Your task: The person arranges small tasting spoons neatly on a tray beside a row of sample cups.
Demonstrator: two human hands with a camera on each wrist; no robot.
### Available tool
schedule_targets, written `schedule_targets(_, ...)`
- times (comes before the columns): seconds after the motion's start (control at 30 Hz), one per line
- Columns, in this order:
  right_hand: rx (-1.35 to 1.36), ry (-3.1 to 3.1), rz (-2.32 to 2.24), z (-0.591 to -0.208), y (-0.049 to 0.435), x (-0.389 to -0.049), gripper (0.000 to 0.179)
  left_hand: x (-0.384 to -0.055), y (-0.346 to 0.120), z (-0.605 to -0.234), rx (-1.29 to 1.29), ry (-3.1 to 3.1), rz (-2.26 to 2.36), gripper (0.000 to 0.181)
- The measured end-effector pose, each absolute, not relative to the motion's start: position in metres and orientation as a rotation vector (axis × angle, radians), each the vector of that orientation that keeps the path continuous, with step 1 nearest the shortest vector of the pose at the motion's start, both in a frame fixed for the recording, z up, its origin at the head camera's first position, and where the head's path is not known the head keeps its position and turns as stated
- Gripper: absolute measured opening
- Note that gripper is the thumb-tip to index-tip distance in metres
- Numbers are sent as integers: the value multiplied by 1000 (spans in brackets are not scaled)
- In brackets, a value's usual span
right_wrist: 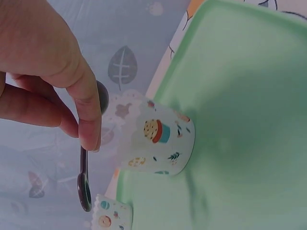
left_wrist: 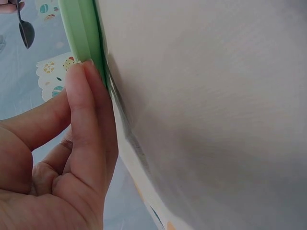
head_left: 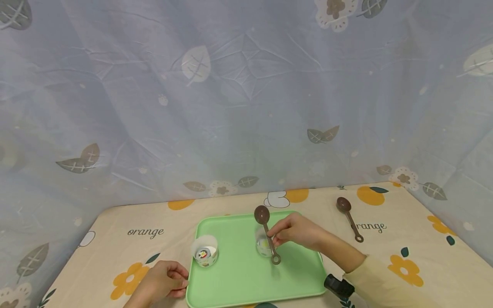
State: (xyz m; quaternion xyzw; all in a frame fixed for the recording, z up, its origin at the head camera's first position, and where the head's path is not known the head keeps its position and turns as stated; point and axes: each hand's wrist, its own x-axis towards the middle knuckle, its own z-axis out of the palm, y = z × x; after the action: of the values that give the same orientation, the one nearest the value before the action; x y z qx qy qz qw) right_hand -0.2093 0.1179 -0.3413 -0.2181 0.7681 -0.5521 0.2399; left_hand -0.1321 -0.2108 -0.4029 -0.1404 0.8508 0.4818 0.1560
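My right hand [head_left: 294, 231] pinches the handle of a brown measuring spoon [head_left: 262, 214] above a green tray [head_left: 246, 286]. In the right wrist view, the spoon's ringed handle end [right_wrist: 84, 194] hangs below my fingers, which partly hide its bowl. In the head view, the handle overlaps a paper baking cup [head_left: 263, 246] on the tray. This cup [right_wrist: 160, 139] shows a cupcake print. A second baking cup [head_left: 206, 252] sits near the tray's left side. My left hand [head_left: 165, 280] grips the tray's left rim [left_wrist: 81, 33] with its fingertips.
A similar brown measuring spoon [head_left: 349, 218] lies on the patterned tablecloth [head_left: 173, 235] right of the tray. Behind the table hangs a grey-blue curtain [head_left: 246, 128] with leaf prints. A black band [head_left: 339, 286] is by my right sleeve.
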Motion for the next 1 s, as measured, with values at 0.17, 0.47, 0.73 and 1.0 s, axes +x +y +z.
schedule_targets(0.17, -597, 2085, -1525, -340, 111, -206, 21, -132, -211, -403, -411, 2429, 1382, 7)
schedule_targets(0.47, -598, 2076, -1525, -340, 101, -203, 20, -132, -211, -404, -405, 2424, 1398, 8)
schedule_targets(0.73, -575, 2052, -1556, -342, 93, -201, 20, -131, -212, -404, -396, 2427, 1406, 8)
schedule_targets(1.0, -558, 2074, -1533, -342, 85, -198, 20, -132, -212, -404, -405, 2433, 1398, 8)
